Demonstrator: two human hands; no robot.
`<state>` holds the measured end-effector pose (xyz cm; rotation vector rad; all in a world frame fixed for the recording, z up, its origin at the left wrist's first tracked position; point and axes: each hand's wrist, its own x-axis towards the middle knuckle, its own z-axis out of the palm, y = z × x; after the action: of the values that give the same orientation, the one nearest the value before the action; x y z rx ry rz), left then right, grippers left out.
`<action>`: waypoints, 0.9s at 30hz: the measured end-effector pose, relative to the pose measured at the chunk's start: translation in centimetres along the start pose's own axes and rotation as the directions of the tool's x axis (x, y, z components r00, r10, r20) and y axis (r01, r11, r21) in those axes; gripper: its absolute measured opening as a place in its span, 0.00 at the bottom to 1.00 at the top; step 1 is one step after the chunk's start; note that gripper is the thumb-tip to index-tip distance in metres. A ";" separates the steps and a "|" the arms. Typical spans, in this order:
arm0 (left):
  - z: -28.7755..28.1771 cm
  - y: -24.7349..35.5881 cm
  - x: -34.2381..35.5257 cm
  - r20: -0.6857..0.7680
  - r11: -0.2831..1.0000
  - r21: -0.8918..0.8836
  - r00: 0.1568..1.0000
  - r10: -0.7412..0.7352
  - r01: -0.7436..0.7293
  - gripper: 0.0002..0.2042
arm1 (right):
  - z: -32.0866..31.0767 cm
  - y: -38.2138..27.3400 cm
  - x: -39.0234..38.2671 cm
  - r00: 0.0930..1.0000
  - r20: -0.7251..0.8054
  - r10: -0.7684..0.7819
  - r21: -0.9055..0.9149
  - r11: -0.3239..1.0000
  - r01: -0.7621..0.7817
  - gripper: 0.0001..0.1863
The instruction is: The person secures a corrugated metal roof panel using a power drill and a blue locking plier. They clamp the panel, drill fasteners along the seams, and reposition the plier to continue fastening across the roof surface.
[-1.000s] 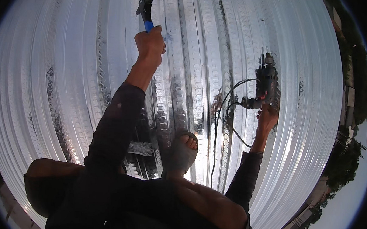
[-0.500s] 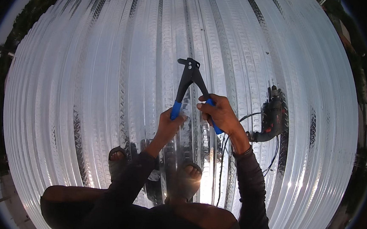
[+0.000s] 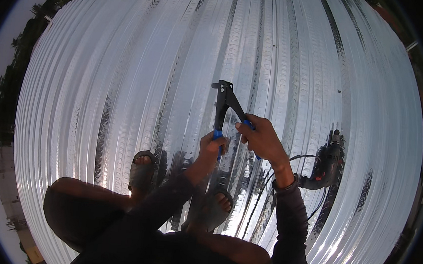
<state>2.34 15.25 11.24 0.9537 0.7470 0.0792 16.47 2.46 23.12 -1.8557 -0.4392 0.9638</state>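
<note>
A hand riveter (image 3: 223, 102) with a black body and blue grips is held out over the ribbed metal sheeting, its head pointing away from me. My left hand (image 3: 213, 147) is closed round the lower blue grip of one handle. With my right hand (image 3: 266, 139) I grip the other handle, thumb and fingers wrapped over its blue sleeve. Between the two hands the handles stand apart in a narrow V. Whether a rivet sits in the nose is too small to tell.
Shiny ribbed metal sheeting (image 3: 142, 73) spreads all round and beneath my sandalled feet (image 3: 142, 169). To the right a corded power drill (image 3: 331, 162) lies on it, its black cable (image 3: 266, 185) looping back toward me. Trees (image 3: 7, 103) and buildings (image 3: 9, 181) show past the left edge.
The riveter's handles have come closer together, both hands still gripping them. The view has shifted, so the sheeting and drill sit farther right and lower.
</note>
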 end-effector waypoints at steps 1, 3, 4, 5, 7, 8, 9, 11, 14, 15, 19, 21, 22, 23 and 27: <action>-0.7 1.0 0.9 -0.017 0.998 0.053 0.999 0.032 -0.031 0.05 | -0.1 0.7 -0.6 0.999 -0.035 0.034 0.094 0.995 -0.031 0.24; -1.0 3.9 2.9 -0.086 0.987 0.147 0.993 0.076 -0.063 0.06 | -1.7 3.4 -2.1 0.912 -0.410 0.009 0.190 0.979 0.076 0.24; -0.6 5.6 4.4 -0.141 0.982 0.179 0.987 0.079 -0.053 0.08 | -2.5 5.9 -3.2 0.819 -0.574 0.024 0.218 0.968 0.124 0.25; -0.3 7.9 6.1 -0.141 0.957 0.285 0.986 0.091 -0.048 0.07 | -4.1 8.1 -4.8 0.667 -0.743 0.045 0.079 0.997 0.020 0.26; 0.7 12.2 9.8 -0.178 0.903 0.430 0.979 0.094 -0.009 0.06 | -6.7 13.9 -8.8 0.340 -0.940 0.037 -0.072 0.950 -0.302 0.28; 0.1 14.8 11.9 -0.186 0.870 0.493 0.976 0.111 -0.005 0.07 | -7.1 16.5 -10.2 0.200 -0.980 0.016 -0.080 0.884 -0.460 0.29; 1.1 16.6 13.7 -0.218 0.818 0.573 0.972 0.087 0.055 0.08 | -7.6 18.8 -12.1 0.129 -0.990 0.055 -0.029 0.821 -0.570 0.30; 1.6 20.4 17.4 -0.183 0.703 0.705 0.982 0.049 0.096 0.10 | -8.5 23.6 -15.0 0.037 -0.988 0.149 0.090 0.761 -0.643 0.28; 1.3 25.7 20.7 -0.126 0.425 0.900 0.991 0.043 0.096 0.11 | -8.6 27.6 -15.8 0.263 -0.647 0.716 0.731 0.680 -0.053 0.25; 1.4 26.5 22.9 -0.085 0.328 0.941 0.996 0.005 0.078 0.12 | -9.3 31.2 -16.8 0.238 -0.719 0.654 0.692 0.706 0.149 0.28; 0.5 29.0 25.6 0.014 0.152 0.988 0.997 -0.076 -0.002 0.12 | -9.6 30.5 -15.3 0.297 -0.722 0.625 0.684 0.710 0.167 0.24; 0.7 29.0 27.5 0.057 0.122 0.992 0.992 -0.112 -0.044 0.12 | -10.2 30.3 -14.2 0.248 -0.715 0.654 0.692 0.713 0.116 0.19; 1.0 29.1 28.1 0.073 0.110 0.992 0.990 -0.119 -0.060 0.13 | -11.0 30.4 -14.0 0.216 -0.629 0.747 0.773 0.631 0.071 0.19; 1.4 29.0 28.8 0.069 0.117 0.992 0.988 -0.137 -0.052 0.13 | -11.2 30.5 -13.7 0.258 -0.623 0.738 0.782 0.589 0.204 0.18; 3.5 28.3 32.4 0.060 0.127 0.991 0.975 -0.213 -0.033 0.13 | -12.8 31.7 -16.2 0.605 -0.631 0.485 0.770 0.299 0.564 0.16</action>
<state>36.00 41.78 16.44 2.2167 0.6112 -0.7625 12.98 -30.68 5.13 -0.8326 0.6359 0.0443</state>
